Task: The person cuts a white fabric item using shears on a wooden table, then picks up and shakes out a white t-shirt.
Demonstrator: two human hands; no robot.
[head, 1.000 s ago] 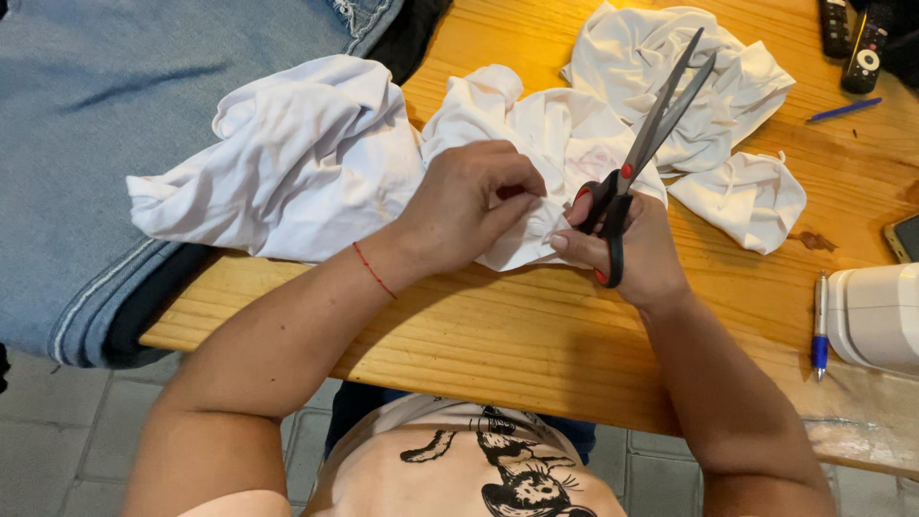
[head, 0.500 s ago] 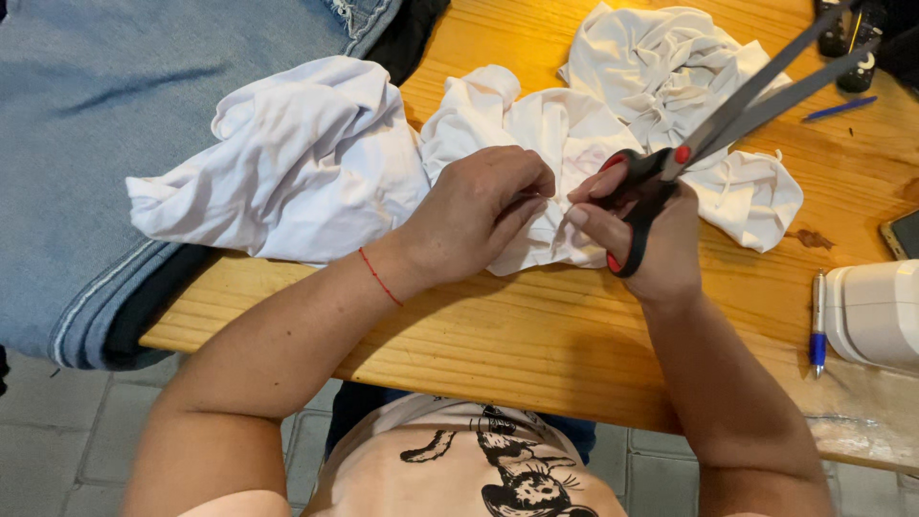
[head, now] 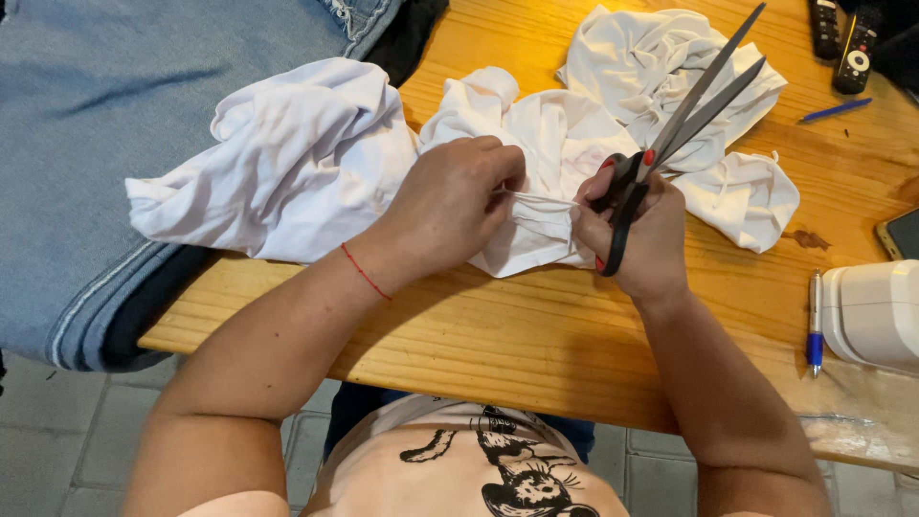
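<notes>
One pair of scissors (head: 684,115); two pens (head: 814,321); two remote controls (head: 855,50); one phone (head: 900,235)

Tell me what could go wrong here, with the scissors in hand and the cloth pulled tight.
The right hand holds the scissors while also pinching the white cloth, so its grip on either may slip. The blades stand slightly apart, tips raised over the table; a jerk could snag other fabric. The left hand sits close to the handles, and a tug might bring fingers near the blades.
</notes>
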